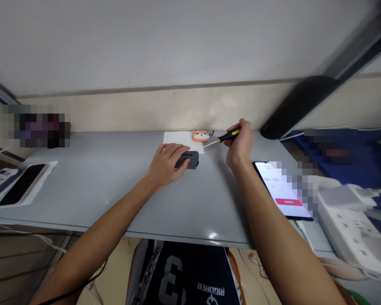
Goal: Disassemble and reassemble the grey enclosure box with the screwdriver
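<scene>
A small dark grey box-shaped device (190, 159) lies on the grey table (114, 182), and my left hand (167, 163) is wrapped over its left end, holding it down. My right hand (239, 142) grips a screwdriver (228, 135) with a black and yellow handle. Its thin shaft slants down to the left, with the tip at or near the device's top right corner. Behind the device lie a white sheet of paper (174, 137) and a small orange animal-shaped object (200, 135).
A phone with a lit screen (281, 190) lies right of my right arm. A white power strip (349, 224) sits at the far right. A dark phone on white backing (22, 184) lies at the left. A black lamp arm (292, 108) leans in from upper right.
</scene>
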Available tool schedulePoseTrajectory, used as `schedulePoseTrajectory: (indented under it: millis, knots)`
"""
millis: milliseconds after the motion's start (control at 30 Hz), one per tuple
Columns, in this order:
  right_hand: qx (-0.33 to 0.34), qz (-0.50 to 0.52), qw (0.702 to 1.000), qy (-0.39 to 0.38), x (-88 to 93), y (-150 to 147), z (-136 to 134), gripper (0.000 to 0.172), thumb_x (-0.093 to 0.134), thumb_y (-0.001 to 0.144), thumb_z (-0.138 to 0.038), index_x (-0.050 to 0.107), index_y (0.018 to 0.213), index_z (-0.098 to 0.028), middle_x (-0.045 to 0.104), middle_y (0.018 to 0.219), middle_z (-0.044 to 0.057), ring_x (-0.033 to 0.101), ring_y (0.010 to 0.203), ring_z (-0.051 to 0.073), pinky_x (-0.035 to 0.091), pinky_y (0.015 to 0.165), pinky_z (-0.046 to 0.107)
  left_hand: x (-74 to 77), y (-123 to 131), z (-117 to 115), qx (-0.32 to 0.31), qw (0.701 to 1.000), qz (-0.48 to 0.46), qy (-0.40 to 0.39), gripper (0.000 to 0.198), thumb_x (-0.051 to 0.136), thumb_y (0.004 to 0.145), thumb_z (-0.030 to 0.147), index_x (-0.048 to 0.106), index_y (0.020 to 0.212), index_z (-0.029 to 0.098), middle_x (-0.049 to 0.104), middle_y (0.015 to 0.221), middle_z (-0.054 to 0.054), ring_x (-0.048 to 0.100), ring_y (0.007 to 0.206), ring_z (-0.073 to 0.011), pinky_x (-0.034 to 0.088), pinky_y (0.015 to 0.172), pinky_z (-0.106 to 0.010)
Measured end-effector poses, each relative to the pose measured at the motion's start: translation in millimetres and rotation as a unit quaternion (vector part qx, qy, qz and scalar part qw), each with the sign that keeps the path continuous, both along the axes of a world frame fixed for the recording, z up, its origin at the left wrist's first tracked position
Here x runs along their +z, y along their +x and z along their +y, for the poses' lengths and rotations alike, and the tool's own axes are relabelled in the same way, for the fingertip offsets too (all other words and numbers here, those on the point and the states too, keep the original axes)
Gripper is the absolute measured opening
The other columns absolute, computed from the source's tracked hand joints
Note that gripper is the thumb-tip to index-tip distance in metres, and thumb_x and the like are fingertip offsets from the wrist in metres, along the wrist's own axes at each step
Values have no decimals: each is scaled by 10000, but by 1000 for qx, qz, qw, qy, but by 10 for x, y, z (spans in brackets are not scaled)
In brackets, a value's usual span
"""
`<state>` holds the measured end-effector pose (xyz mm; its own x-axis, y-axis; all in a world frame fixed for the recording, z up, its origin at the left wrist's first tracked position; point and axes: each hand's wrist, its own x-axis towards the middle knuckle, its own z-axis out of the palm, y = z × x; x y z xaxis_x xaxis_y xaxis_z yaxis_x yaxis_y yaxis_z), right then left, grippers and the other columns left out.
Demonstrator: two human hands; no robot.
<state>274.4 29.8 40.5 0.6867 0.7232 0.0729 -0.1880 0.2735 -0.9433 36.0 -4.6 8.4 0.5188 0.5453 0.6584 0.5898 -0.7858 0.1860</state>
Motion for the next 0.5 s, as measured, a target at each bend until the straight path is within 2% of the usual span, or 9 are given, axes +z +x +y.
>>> schedulePoseTrajectory:
  millis: [233, 500]
  knots:
    - [-11, -9, 1000, -23, -25, 6, 2, 397, 541, 888, -422, 573, 556, -206, 474, 623, 8, 435, 513, 99, 315, 415, 233, 13, 28, -18, 2, 1000, 15, 0, 300, 527, 1032, 286, 587, 1319, 225, 721, 1258, -91, 652, 1176, -245, 392, 1074, -440]
    - [-14, 0, 1000, -10, -68, 53, 48, 383, 530, 877, -434, 554, 577, -197, 480, 637, -1, 428, 514, 86, 308, 410, 205, 2, 89, -34, 5, 998, 49, 32, 326, 497, 1056, 279, 569, 1367, 213, 732, 1266, -73, 664, 1167, -209, 372, 1089, -420]
